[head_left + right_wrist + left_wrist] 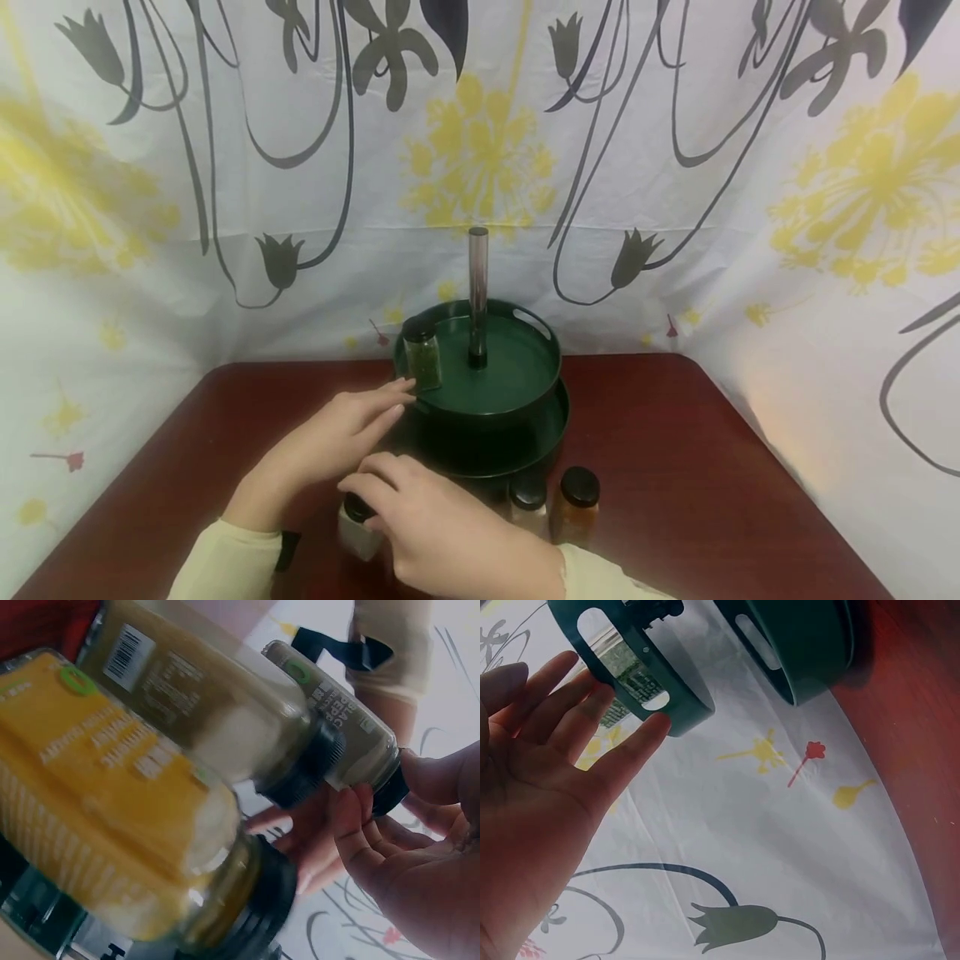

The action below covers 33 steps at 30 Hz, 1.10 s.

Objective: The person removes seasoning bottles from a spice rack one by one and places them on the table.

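Note:
My right hand (pixel 450 525) pinches the black cap of a small glass spice jar (pixel 356 537) low in the head view. In the right wrist view that pepper jar (pixel 334 712) shows a dark label, with thumb and fingers at its cap. My left hand (pixel 326 442) reaches to the left rim of a green two-tier round tray (pixel 517 367), its fingers extended. The left wrist view has these fingertips right at the rim beside the handle slot. A jar of green herbs (pixel 423 358) with a black lid stands on the upper tier, just beyond those fingers.
Right of my right hand stand a pale spice jar (pixel 530 512) and an orange turmeric jar (pixel 576 517), both black-capped. A post (pixel 478 292) rises from the tray's middle. Behind the dark red table (pixel 660 450) hangs a patterned white cloth (pixel 420 183).

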{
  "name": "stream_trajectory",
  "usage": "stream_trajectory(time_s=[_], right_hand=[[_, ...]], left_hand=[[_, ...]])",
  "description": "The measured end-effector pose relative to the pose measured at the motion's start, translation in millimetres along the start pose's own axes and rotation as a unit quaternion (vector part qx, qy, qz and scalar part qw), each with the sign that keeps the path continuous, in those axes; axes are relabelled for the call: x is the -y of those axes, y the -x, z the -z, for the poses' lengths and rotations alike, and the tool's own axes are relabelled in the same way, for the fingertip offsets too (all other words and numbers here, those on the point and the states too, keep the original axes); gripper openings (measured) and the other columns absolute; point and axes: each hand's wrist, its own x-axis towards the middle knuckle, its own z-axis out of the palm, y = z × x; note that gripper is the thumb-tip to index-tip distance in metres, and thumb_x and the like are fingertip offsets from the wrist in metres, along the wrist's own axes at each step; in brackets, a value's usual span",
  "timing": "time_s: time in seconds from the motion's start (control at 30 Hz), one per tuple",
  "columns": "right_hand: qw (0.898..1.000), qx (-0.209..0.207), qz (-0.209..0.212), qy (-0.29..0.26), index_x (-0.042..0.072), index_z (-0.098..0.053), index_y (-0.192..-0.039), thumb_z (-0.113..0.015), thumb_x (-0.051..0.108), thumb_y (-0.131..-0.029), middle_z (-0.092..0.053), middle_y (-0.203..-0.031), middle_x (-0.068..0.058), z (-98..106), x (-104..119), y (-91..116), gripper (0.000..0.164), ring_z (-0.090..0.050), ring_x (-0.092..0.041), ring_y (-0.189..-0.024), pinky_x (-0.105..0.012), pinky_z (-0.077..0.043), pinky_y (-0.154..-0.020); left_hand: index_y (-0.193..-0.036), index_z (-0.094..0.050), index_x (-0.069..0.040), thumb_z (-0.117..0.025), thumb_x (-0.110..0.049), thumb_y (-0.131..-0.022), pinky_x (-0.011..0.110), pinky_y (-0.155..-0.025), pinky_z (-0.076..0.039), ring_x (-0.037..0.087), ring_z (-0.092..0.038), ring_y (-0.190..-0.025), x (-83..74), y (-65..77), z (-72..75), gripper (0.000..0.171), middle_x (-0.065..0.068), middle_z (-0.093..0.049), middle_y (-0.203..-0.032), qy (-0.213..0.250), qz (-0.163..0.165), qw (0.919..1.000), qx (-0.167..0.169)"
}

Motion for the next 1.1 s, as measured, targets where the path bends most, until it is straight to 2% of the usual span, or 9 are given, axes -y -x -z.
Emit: stream_trajectory(time_s=[0.2, 0.37, 0.5, 0.7, 0.97, 1.1], right_hand=[[0.997, 0.066, 0.005, 0.026, 0.021, -0.045, -0.141, -0.067, 0.014, -0.089, -0.046, -0.13, 0.011, -10.3, -2.7, -6.8, 0.057, -0.044, 0.001, -0.111, -0.018, -0.041, -0.098], [0.994, 0.096, 0.009, 0.054, 0.021, -0.049, -0.138, -0.066, 0.019, -0.091, -0.051, -0.124, 0.012, -18.4, -5.5, -8.9, 0.05, -0.049, 0.0, -0.105, -0.021, -0.045, -0.093], [0.992, 0.102, 0.013, 0.073, 0.022, -0.052, -0.136, -0.069, 0.023, -0.09, -0.053, -0.12, 0.013, -22.5, -7.8, -8.9, 0.049, -0.052, 0.0, -0.103, -0.022, -0.048, -0.089], [0.991, 0.096, 0.012, 0.09, 0.022, -0.052, -0.134, -0.069, 0.026, -0.09, -0.053, -0.12, 0.011, -21.8, -7.8, -9.5, 0.048, -0.053, 0.001, -0.099, -0.021, -0.049, -0.085], [0.988, 0.122, 0.012, 0.09, 0.027, -0.053, -0.13, -0.055, 0.042, -0.097, -0.05, -0.116, 0.016, -15.7, -4.8, -4.8, 0.036, -0.046, 0.003, -0.102, -0.02, -0.048, -0.084], [0.988, 0.116, 0.007, 0.098, 0.027, -0.053, -0.131, -0.049, 0.045, -0.099, -0.05, -0.116, 0.015, -11.1, -4.2, -2.2, 0.037, -0.048, 0.0, -0.102, -0.024, -0.049, -0.087]], left_hand=[[-0.134, -0.058, -0.014, -0.04, -0.046, -0.102, 0.042, -0.095, -0.048, 0.011, -0.045, -0.127, 0.5, 0.7, -0.8, 0.048, -0.002, -0.042, -0.148, 0.009, 0.011, 0.9999, 0.009], [-0.134, -0.059, -0.014, -0.044, -0.036, -0.103, 0.044, -0.097, -0.047, 0.012, -0.044, -0.128, 0.4, 1.4, -2.3, 0.04, -0.002, -0.04, -0.149, 0.014, 0.022, 0.9996, 0.015], [-0.134, -0.058, -0.014, -0.047, -0.028, -0.103, 0.045, -0.098, -0.045, 0.013, -0.042, -0.129, 0.7, 1.8, -3.4, 0.035, -0.001, -0.039, -0.15, 0.015, 0.026, 0.9995, 0.014], [-0.133, -0.059, -0.013, -0.047, -0.027, -0.103, 0.046, -0.099, -0.044, 0.013, -0.04, -0.131, 1.5, 0.8, -3.8, 0.035, 0.0, -0.039, -0.149, 0.007, 0.018, 0.9998, 0.008], [-0.134, -0.058, -0.016, -0.045, -0.033, -0.104, 0.047, -0.1, -0.043, 0.013, -0.04, -0.131, 1.6, 1.6, -4.1, 0.038, -0.001, -0.036, -0.151, 0.014, 0.024, 0.9995, 0.017], [-0.134, -0.058, -0.015, -0.046, -0.031, -0.103, 0.047, -0.1, -0.043, 0.013, -0.041, -0.131, 1.5, 1.6, -4.3, 0.037, -0.001, -0.037, -0.151, 0.013, 0.021, 0.9996, 0.013]])
